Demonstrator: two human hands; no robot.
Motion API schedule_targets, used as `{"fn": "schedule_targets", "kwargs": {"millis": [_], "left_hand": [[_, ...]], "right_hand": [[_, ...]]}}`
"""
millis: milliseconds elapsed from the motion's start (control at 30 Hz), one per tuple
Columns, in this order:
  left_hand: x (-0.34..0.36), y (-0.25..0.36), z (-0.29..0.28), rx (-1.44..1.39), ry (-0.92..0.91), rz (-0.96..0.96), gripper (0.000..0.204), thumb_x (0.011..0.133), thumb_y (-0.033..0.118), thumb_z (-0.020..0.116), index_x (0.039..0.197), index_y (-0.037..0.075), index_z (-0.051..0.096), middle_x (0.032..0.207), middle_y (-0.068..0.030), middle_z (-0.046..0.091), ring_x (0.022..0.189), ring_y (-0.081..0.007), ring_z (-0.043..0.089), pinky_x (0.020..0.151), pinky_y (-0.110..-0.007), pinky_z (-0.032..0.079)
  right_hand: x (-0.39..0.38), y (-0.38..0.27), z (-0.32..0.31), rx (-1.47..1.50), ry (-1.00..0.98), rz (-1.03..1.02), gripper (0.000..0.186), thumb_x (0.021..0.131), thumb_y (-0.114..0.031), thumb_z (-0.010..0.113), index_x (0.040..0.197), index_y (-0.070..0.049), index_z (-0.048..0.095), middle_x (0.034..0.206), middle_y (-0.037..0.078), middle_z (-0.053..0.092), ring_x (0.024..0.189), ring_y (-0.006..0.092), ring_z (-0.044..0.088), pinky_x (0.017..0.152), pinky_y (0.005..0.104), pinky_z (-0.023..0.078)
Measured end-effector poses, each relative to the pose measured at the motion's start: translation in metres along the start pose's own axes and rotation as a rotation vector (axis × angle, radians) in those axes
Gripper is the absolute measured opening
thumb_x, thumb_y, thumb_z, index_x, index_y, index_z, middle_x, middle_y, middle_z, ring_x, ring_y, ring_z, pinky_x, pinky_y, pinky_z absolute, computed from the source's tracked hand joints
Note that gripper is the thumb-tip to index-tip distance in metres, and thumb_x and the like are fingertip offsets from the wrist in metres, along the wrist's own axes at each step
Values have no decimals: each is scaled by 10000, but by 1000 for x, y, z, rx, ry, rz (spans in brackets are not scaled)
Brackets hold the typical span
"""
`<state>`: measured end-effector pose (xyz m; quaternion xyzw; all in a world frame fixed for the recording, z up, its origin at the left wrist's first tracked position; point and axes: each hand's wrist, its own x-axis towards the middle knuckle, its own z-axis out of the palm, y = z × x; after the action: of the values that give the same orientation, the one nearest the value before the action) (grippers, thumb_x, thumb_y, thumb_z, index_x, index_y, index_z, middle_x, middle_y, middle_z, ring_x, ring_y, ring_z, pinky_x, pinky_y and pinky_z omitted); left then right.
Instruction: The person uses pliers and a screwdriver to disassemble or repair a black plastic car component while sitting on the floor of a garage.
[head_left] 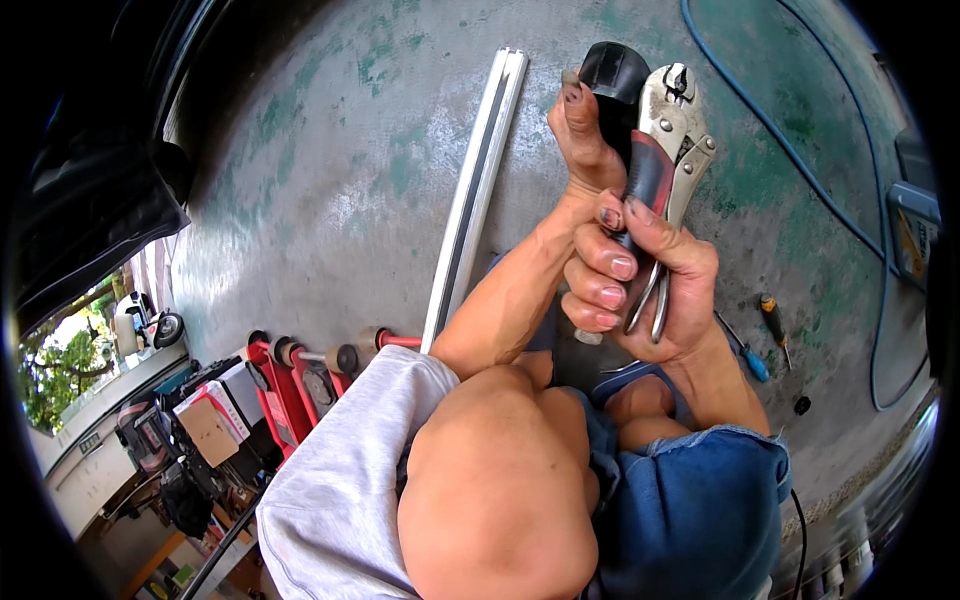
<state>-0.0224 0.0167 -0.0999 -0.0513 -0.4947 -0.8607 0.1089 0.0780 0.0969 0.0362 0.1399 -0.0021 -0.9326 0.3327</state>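
My left hand [587,150] is closed around a black cylindrical part [612,72] with a ribbed, rounded end. Its thumb points up along the near side, and its other fingers are mostly hidden behind the part. Just to the right, my right hand [650,270] grips locking pliers [672,115] with a red and black sleeve on one handle. Fingers and thumb wrap the handles, whose bare metal ends stick out below the thumb. The jaws point up and away from me, beside the black part; whether anything sits between them I cannot make out.
A long silver metal rail [475,190] lies on the worn floor, left of my arms. A yellow-black screwdriver [773,322] and a blue-handled one [752,360] lie at right. Blue hose [790,150] curves along the right. Red jack-like equipment [285,395] and boxes [222,405] stand lower left.
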Motion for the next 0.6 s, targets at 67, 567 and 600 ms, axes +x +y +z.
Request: {"fn": "schedule_targets", "kwargs": {"millis": [67, 567, 600], "left_hand": [[10, 19, -8, 31, -11, 30, 808, 930, 697, 545, 1185, -68, 592, 963, -39, 640, 881, -110, 568, 778, -259, 466], [20, 12, -12, 99, -19, 159, 877, 909, 698, 576, 1226, -119, 548, 823, 0, 568, 778, -77, 476, 666, -245, 393], [21, 14, -12, 100, -36, 157, 869, 910, 689, 586, 1229, -118, 546, 794, 15, 549, 761, -72, 462, 654, -243, 381]], "right_hand": [[0, 8, 10, -75, -1, 32, 216, 1060, -319, 509, 1020, -109, 535, 759, 22, 516, 666, 177, 542, 575, 350, 446], [-15, -3, -5, -34, 21, 145, 263, 1034, -345, 544, 957, -100, 487, 714, 13, 485, 611, 167, 506, 546, 351, 444], [-15, -2, -5, -57, 38, 145, 261, 1031, -340, 546, 948, -98, 493, 709, 12, 486, 608, 170, 507, 544, 354, 443]]}}
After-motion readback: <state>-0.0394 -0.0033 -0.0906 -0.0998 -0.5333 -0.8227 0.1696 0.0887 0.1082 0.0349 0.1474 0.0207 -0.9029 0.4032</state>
